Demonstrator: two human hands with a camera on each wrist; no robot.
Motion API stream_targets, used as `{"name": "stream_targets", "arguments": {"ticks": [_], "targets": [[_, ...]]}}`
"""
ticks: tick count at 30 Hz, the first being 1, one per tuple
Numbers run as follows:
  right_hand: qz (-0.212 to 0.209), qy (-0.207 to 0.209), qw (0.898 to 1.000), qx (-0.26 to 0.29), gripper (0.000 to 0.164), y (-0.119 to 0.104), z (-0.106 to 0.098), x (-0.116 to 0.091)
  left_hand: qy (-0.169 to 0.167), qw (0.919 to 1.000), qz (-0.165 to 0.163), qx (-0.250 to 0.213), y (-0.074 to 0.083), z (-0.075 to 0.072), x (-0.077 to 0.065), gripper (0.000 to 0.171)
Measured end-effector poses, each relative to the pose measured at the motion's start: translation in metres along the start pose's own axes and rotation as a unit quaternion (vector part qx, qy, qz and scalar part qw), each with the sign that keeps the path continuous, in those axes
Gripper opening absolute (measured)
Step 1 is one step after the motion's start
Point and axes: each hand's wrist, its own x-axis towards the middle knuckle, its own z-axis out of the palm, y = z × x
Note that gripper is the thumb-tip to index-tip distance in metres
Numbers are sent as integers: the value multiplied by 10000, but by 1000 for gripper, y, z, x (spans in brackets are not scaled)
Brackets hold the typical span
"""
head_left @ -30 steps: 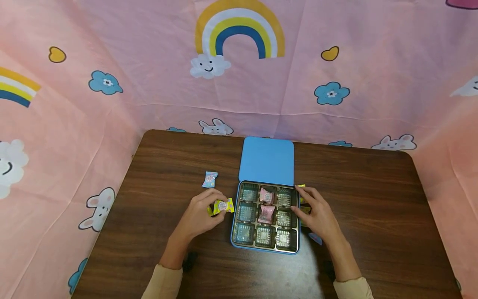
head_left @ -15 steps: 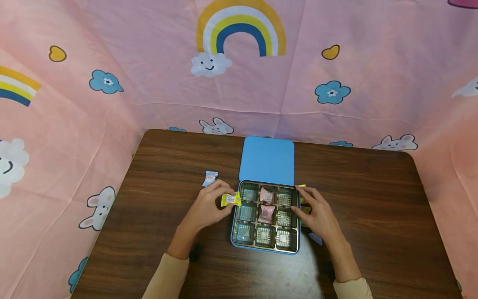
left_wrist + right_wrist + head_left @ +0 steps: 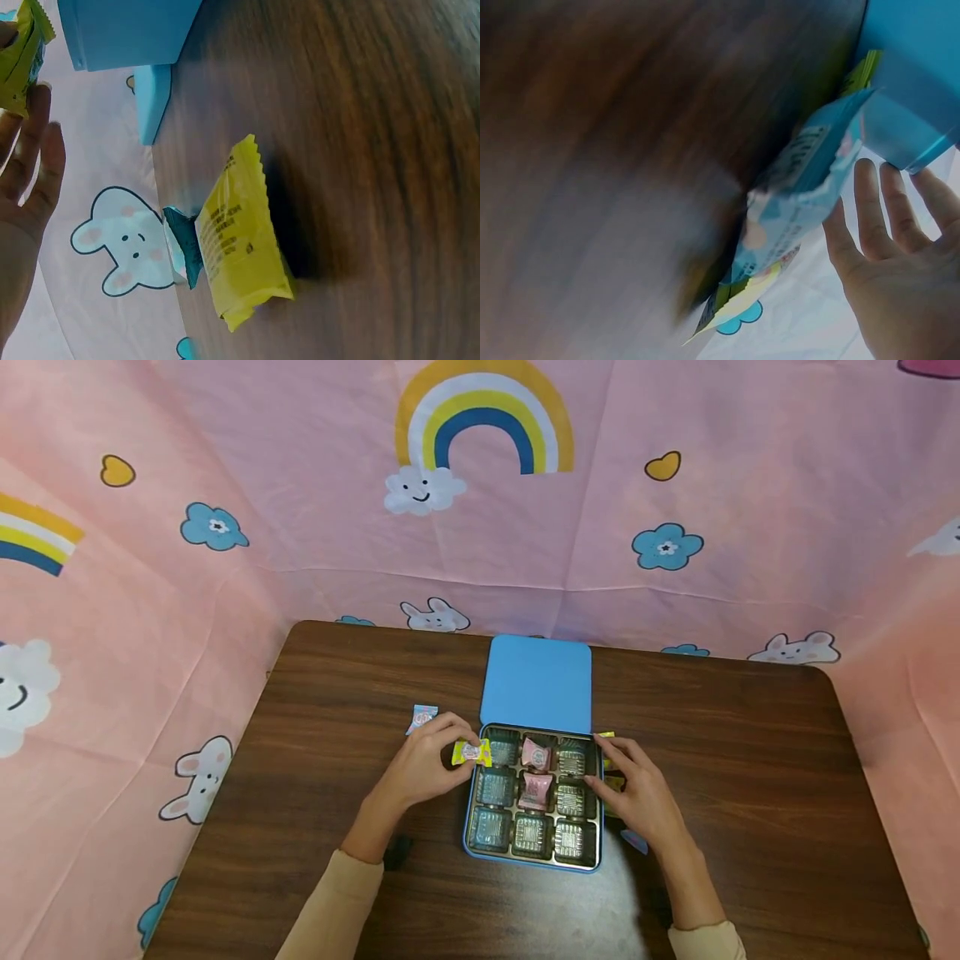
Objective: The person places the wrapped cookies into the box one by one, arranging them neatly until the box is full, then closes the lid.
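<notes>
My left hand (image 3: 427, 764) pinches a yellow wrapped candy (image 3: 472, 752) between thumb and fingers, at the rim of the back-left compartment. The same candy (image 3: 22, 64) shows at the top left of the left wrist view. Below is an open blue tin (image 3: 532, 861) with a gold compartment tray. Two pink wrapped candies (image 3: 536, 791) sit in its middle column, in the back and centre compartments. My right hand (image 3: 641, 789) rests against the tin's right side, thumb over the rim; the right wrist view shows its fingers (image 3: 900, 206) fairly straight, fingertips at the blue wall.
The tin's lid (image 3: 536, 683) lies folded back. A blue candy (image 3: 423, 717) lies left of it; another yellow candy (image 3: 244, 240) shows in the left wrist view. Right of the tin are a blue candy (image 3: 802, 191) and yellow candies (image 3: 739, 300), partly hidden by my right hand.
My left hand has lifted the yellow candy and carried it right and back, from beside the tin to its back-left compartment. The right hand has stayed at the tin's right side.
</notes>
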Motion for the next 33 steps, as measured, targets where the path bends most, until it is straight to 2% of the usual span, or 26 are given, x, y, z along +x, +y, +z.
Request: {"name": "stream_targets", "arguments": {"ticks": [6,15,25,33], "targets": [[-24,-66,10000,-14,67,-1,-1,0,2,9998,30,184,-2,2,5,17],[83,-104,9999,-12,67,1,-2,0,-229,9987,354,271,-4,7,27,13],[85,-76,9999,-17,67,1,-2,0,-192,9985,423,291,-5,13,29,14],[111,-152,9998,17,67,0,-3,1,-283,9975,430,492,-4,17,31,22]]}}
